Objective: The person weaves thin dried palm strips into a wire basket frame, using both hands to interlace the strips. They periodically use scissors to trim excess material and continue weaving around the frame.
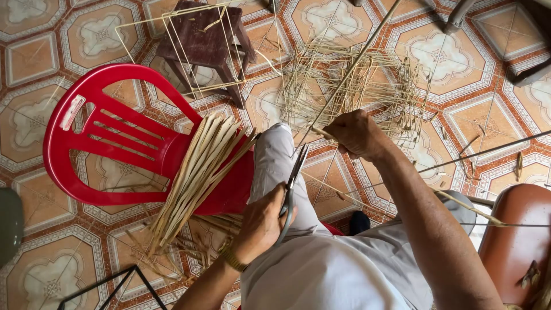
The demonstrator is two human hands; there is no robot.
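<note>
The thin bamboo strip (350, 66), light, springy and liable to splinter, rises from the right hand (357, 135), whose fingers pinch its lower end above the knee. The left hand (261, 224) grips shears (290, 192) beside a red chair (115, 135) stacked with splints (198, 172).

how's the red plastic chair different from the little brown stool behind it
The red plastic chair is bright red with a slotted back and curved frame; the brown stool is dark, plain and backless. The chair is clearly larger than the stool. The chair carries a bundle of pale flat strips across its seat, while thin wire frames rest over the stool. Both stand on the patterned tile floor.
</note>
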